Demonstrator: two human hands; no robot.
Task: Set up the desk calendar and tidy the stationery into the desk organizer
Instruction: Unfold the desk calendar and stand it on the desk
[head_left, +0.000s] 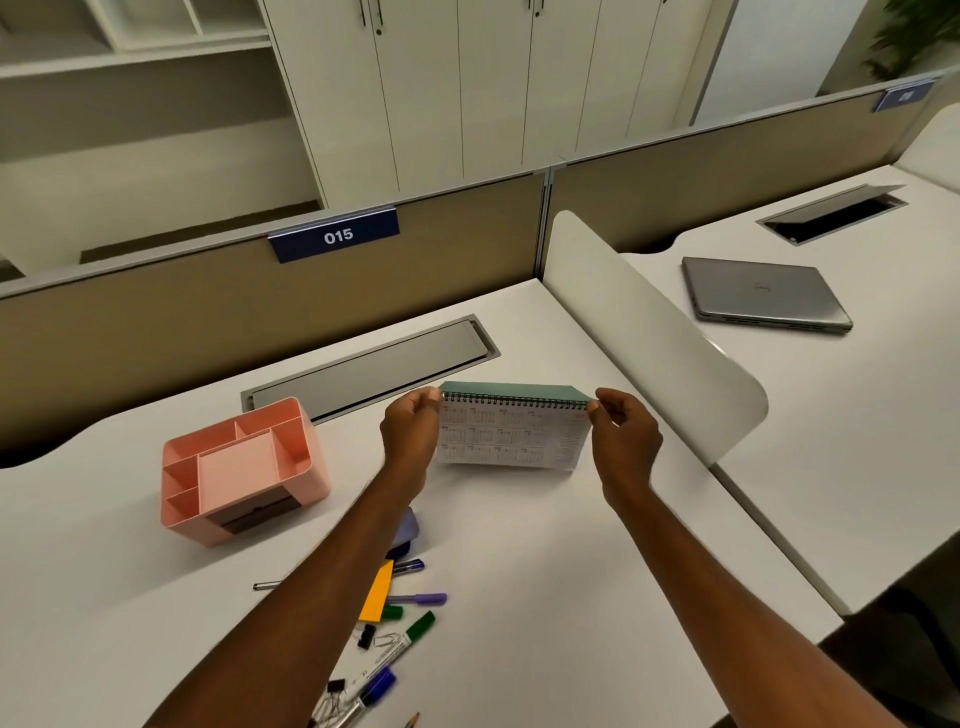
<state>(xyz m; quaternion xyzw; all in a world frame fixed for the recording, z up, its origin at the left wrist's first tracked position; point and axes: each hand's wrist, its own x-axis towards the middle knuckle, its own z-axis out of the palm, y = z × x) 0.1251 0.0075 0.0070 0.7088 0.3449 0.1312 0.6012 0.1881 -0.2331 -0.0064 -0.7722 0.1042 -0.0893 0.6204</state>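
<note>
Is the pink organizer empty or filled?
Empty on top: the organizer compartments show bare pink floors; pens lie on the desk.

Office desks with a tan partition (156, 332) and white cabinets (467, 88) behind.
A closed grey laptop (763, 293) lies on the neighbouring desk (831, 415), beyond a curved white divider (649, 338). A blue sign (335, 235) reading 015 sits on the partition, above a closed cable hatch (374, 366).

An office: partitioned white desks (519, 545), a numbered plate (335, 235), tall cabinets (467, 78) and a closed laptop (763, 293).
</note>
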